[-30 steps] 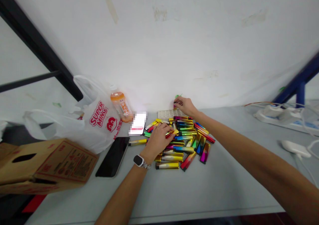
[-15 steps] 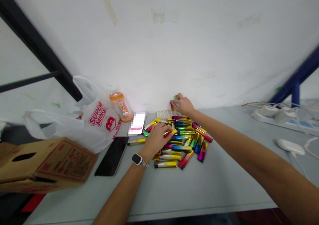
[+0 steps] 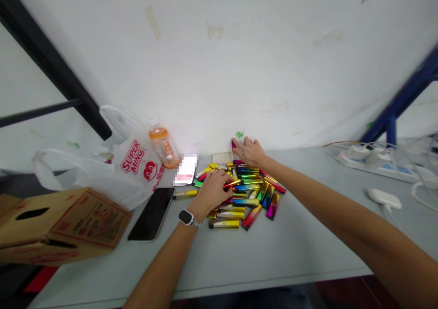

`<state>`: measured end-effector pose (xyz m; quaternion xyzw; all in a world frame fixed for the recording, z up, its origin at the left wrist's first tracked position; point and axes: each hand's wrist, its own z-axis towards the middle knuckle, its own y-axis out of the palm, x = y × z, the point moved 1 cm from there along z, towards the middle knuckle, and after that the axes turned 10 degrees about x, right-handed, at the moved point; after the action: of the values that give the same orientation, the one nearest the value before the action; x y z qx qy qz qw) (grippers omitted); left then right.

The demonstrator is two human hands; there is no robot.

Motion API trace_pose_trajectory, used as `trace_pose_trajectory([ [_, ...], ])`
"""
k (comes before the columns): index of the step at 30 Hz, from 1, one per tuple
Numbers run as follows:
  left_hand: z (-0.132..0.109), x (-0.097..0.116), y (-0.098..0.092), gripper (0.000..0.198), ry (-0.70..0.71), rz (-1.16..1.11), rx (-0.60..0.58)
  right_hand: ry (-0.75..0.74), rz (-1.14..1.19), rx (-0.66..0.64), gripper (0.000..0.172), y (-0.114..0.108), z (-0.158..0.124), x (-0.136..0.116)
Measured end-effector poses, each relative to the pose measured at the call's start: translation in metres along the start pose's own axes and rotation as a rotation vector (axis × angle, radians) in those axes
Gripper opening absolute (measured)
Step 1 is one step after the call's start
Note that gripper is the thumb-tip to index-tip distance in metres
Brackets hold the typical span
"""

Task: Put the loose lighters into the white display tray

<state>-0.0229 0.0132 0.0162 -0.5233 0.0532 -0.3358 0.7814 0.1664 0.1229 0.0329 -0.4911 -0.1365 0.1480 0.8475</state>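
Shiny metallic-coloured lighters (image 3: 227, 214) lie in a heap on the grey table. My left hand (image 3: 214, 189) rests over the heap's left side, its fingers closed around a red and gold lighter (image 3: 232, 184). At the back, my right hand (image 3: 252, 152) has its fingers on a purple lighter (image 3: 233, 144), which stands upright at a pale tray (image 3: 223, 157) with rows of small holes. My right hand and forearm cover part of the tray and the heap's back right.
Left of the heap lie a black phone (image 3: 152, 214) and a phone with a lit screen (image 3: 186, 169). Behind them are an orange drink bottle (image 3: 163, 145), a white plastic bag (image 3: 119, 177) and a cardboard box (image 3: 68, 227). A power strip (image 3: 379, 165) and white charger (image 3: 385, 198) sit right.
My right hand has lowered slightly with the purple lighter at the tray, its fingers stretching more over the top. My left hand keeps its lighter. The view has shifted a little.
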Motion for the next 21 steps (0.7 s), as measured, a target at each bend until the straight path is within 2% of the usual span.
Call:
trace_pose_trajectory([
  [3, 0.001, -0.001, 0.001, 0.012, 0.012, -0.034, 0.004, 0.043, 0.039, -0.004, 0.064, -0.008, -0.003, -0.003],
  [7, 0.003, -0.003, 0.000, 0.014, 0.034, -0.110, 0.052, 0.086, 0.162, 0.085, 0.064, -0.029, -0.020, -0.008],
  [13, 0.003, 0.007, -0.009, 0.020, 0.049, -0.196, 0.163, 0.165, 0.381, 0.179, 0.056, -0.055, -0.077, -0.014],
  [16, 0.001, 0.014, -0.012, 0.025, 0.015, -0.225, 0.170, 0.182, 0.464, 0.172, 0.050, -0.060, -0.105, -0.018],
  [21, -0.005, 0.026, -0.009, 0.026, 0.062, -0.326, 0.198, 0.165, 0.624, 0.174, 0.040, -0.065, -0.136, -0.028],
])
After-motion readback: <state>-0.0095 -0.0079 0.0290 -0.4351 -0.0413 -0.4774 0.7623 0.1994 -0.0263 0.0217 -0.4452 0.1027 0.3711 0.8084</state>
